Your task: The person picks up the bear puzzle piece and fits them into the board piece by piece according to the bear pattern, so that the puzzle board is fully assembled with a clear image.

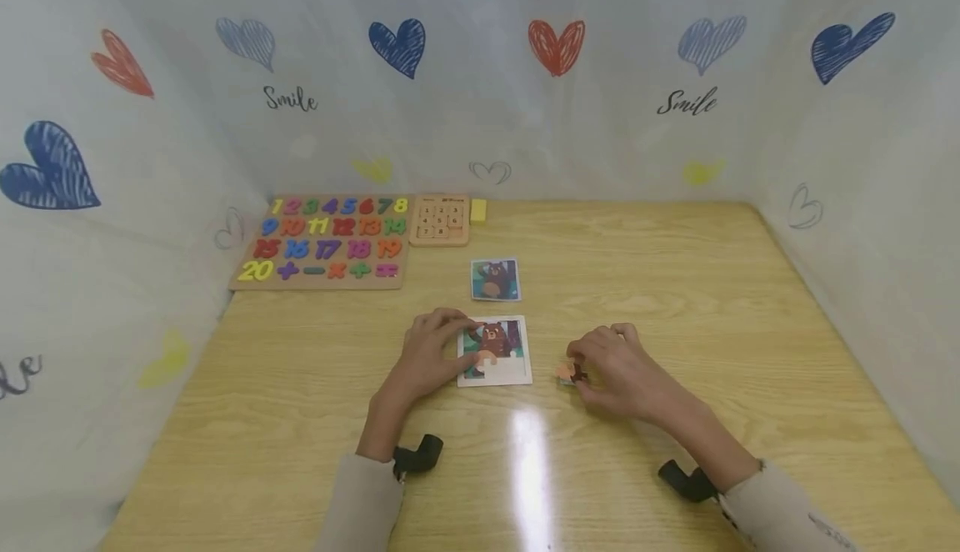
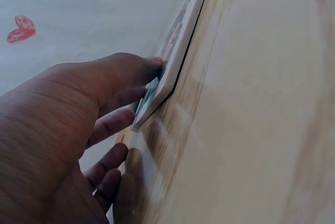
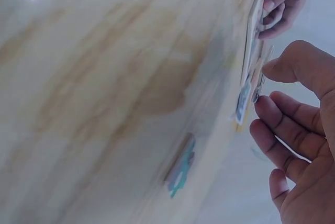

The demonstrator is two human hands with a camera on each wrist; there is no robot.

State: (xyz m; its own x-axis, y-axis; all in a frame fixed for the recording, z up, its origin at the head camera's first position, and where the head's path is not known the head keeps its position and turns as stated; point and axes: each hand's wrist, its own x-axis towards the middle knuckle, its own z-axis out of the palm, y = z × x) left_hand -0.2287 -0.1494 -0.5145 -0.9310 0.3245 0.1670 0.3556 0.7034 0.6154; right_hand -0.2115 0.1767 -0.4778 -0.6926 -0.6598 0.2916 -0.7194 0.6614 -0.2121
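A square bear jigsaw puzzle [image 1: 510,368] in a white frame lies on the table. Its upper part shows the bear; a pale bare patch shows at the lower right. My left hand [image 1: 433,352] holds the frame at its left side, thumb and index fingertip on the picture; in the left wrist view the thumb [image 2: 152,63] lies on its face. Just right of the puzzle, my right hand [image 1: 618,373] pinches an orange and brown puzzle piece [image 1: 567,371] between thumb and fingertips. Another piece [image 3: 181,169], partly teal, lies on the table beside that hand.
Behind the puzzle lies a small bear picture card [image 1: 495,279]. Farther back are a number board [image 1: 322,283] with coloured numerals, a wooden sliding number puzzle [image 1: 440,242] and a yellow block [image 1: 478,210]. A printed white curtain [image 1: 480,118] encloses the table.
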